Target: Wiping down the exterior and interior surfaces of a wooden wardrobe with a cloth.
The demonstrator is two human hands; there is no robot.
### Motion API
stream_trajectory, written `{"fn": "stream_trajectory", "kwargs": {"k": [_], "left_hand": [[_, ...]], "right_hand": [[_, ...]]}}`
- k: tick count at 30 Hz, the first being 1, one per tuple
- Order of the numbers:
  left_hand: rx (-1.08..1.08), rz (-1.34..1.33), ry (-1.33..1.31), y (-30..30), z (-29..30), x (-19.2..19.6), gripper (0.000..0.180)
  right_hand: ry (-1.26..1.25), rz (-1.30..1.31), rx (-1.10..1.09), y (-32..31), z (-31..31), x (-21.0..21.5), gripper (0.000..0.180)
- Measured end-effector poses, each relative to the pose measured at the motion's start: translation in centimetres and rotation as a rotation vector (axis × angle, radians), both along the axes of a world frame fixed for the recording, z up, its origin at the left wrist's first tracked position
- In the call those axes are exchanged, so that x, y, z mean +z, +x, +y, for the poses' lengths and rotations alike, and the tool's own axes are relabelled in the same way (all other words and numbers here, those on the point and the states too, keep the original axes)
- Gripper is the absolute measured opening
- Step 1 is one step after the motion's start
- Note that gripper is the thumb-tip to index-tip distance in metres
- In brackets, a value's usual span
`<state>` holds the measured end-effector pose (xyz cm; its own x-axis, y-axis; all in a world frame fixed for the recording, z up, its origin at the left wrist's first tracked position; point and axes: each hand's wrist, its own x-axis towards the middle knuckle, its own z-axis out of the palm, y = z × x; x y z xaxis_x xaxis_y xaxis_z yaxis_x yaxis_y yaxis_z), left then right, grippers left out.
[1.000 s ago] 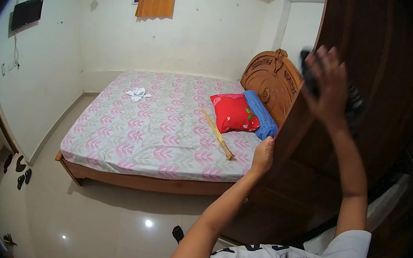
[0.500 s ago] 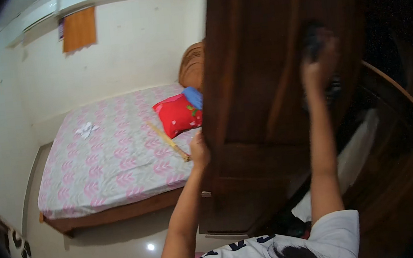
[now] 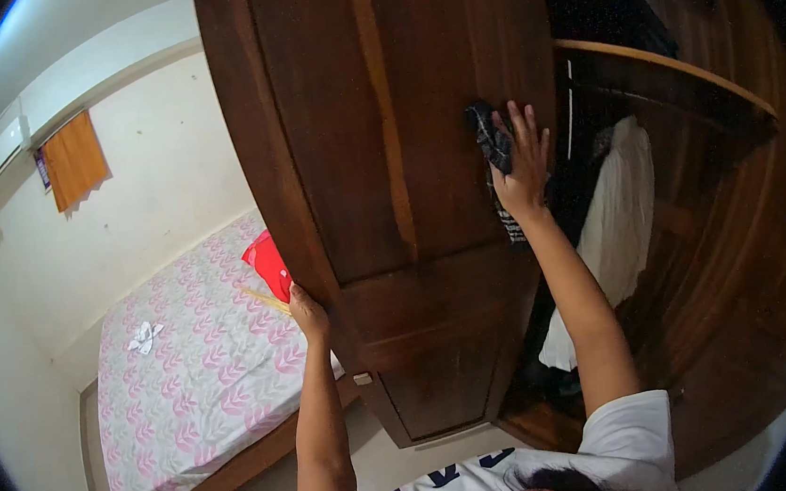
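Landmark: tall dark-brown wooden wardrobe door [image 3: 393, 151], swung open, its inner face toward the camera.

Right hand [image 3: 520, 169] raised high against the door's right edge, fingers spread flat, palm pressing a crumpled dark cloth [image 3: 491, 138] to the wood. The cloth is pinned under the palm rather than clenched, an open-hand hold that suits rubbing a flat panel.

Left hand [image 3: 307, 312] on the door's left edge, lower down, fingers curled round it; probably a brace, so the door does not swing under the push of the other hand.

Right of the door: open wardrobe interior, with a white hanging garment [image 3: 613, 224] and darker clothes.

Left of the door, beyond it: bed with pink-patterned sheet [image 3: 198, 378], red pillow [image 3: 269, 260], orange curtain [image 3: 74, 161] on the wall.
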<state>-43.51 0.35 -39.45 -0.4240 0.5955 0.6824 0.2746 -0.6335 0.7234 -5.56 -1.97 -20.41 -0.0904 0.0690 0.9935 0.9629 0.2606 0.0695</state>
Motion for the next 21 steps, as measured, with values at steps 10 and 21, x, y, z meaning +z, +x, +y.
{"fn": "stream_trajectory", "kwargs": {"k": [10,21], "left_hand": [[0.049,0.04,0.066,-0.9,-0.1,-0.6,0.055],[-0.196,0.183,0.173,8.4,-15.5,11.8,0.061]], "right_hand": [[-0.331,0.274,0.167,1.0,-4.8,-4.7,0.031],[-0.552,0.639,0.824,-9.2,-9.1,-3.9,0.044]]}}
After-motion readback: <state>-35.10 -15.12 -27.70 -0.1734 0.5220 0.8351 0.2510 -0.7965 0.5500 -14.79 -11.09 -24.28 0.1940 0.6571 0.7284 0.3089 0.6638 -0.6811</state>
